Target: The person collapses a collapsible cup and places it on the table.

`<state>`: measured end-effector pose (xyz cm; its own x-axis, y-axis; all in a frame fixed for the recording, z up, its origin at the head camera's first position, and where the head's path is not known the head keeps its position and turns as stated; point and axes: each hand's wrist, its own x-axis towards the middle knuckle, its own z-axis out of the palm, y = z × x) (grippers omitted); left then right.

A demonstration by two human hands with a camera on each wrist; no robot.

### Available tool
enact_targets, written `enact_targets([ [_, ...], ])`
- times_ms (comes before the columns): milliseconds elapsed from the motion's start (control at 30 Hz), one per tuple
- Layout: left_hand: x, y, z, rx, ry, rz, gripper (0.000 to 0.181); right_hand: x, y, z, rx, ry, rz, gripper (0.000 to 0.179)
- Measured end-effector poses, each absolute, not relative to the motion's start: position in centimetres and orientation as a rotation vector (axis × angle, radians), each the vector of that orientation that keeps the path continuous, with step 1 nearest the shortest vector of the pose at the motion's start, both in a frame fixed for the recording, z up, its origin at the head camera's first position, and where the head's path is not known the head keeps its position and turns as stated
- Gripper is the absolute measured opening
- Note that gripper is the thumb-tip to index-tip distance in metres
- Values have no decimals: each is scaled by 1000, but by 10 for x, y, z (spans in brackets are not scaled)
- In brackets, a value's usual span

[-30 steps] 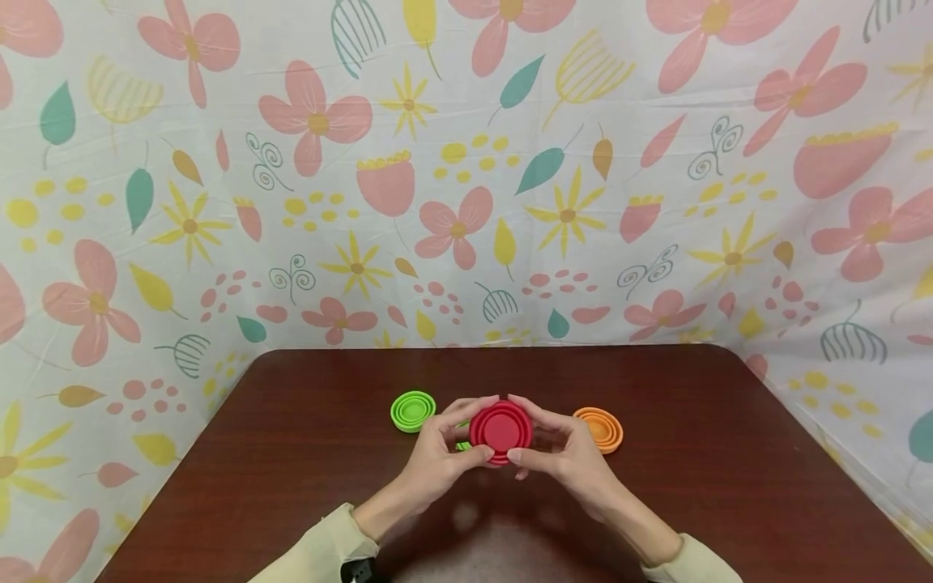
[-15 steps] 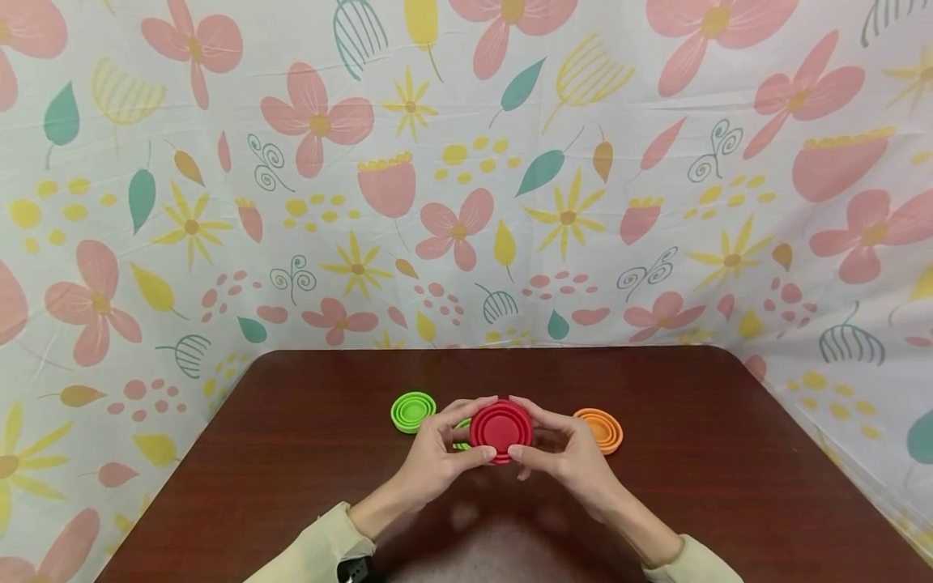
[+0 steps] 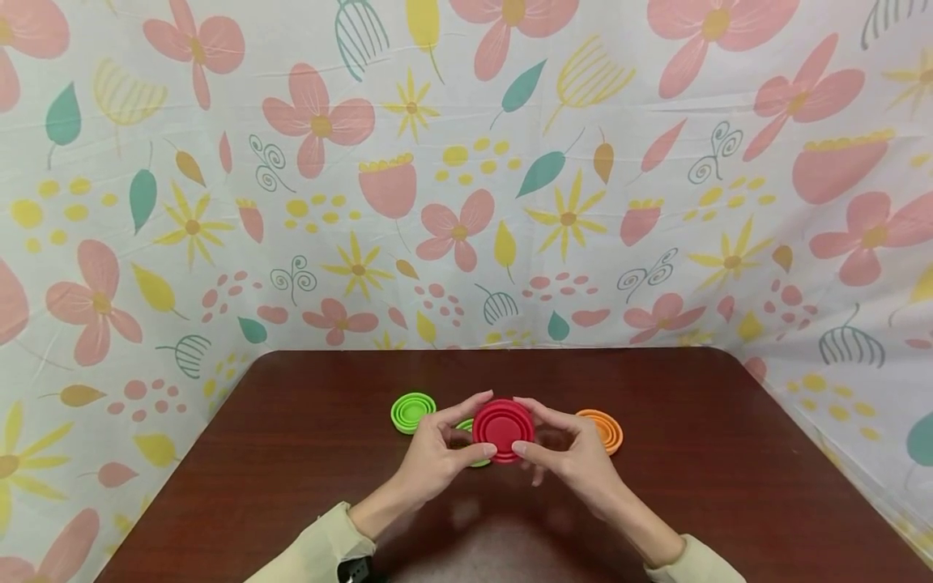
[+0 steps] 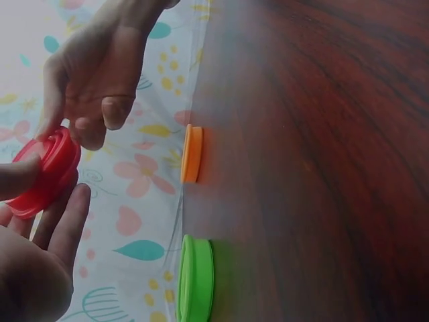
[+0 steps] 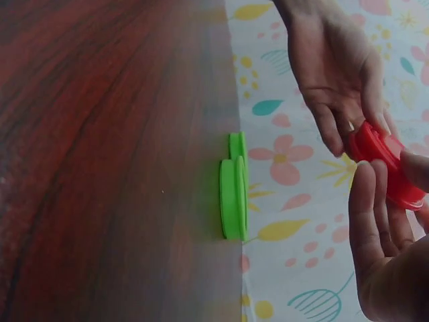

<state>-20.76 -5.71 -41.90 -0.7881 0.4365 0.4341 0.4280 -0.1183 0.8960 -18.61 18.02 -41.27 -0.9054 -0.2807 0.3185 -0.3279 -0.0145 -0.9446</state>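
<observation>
A red collapsible cup (image 3: pixel 503 431), folded flat into rings, is held up above the table between both hands. My left hand (image 3: pixel 432 453) pinches its left side, thumb on the near face and fingers behind the rim. On the other side my right hand (image 3: pixel 576 457) pinches it the same way. The left wrist view shows the red cup (image 4: pixel 50 171) tilted, well off the tabletop. Behind the left hand a green collapsible cup (image 3: pixel 477 463) lies mostly hidden. Another green collapsible cup (image 3: pixel 413 412) lies farther left, and an orange collapsible cup (image 3: pixel 607 431) sits just beyond the right hand.
The dark brown wooden table (image 3: pixel 313 453) runs back to a floral cloth (image 3: pixel 466 162) hanging behind and at both sides. A black watch-like band (image 3: pixel 355 568) shows at the left sleeve.
Both hands keep hold of the red cup, which has shifted very slightly right. The left fingertips have slid a little off its upper rim, and more of the hidden green cup shows.
</observation>
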Motion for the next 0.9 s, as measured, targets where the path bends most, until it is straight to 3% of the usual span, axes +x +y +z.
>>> enact_targets([
  [400,-211,-59,-420,885,2089,2071,47,-182,179,-411,787,-2087,2000,50],
  [900,-208,-59,-417,770,1778,2093,53,-181,180,-411,886,-2063,1794,45],
])
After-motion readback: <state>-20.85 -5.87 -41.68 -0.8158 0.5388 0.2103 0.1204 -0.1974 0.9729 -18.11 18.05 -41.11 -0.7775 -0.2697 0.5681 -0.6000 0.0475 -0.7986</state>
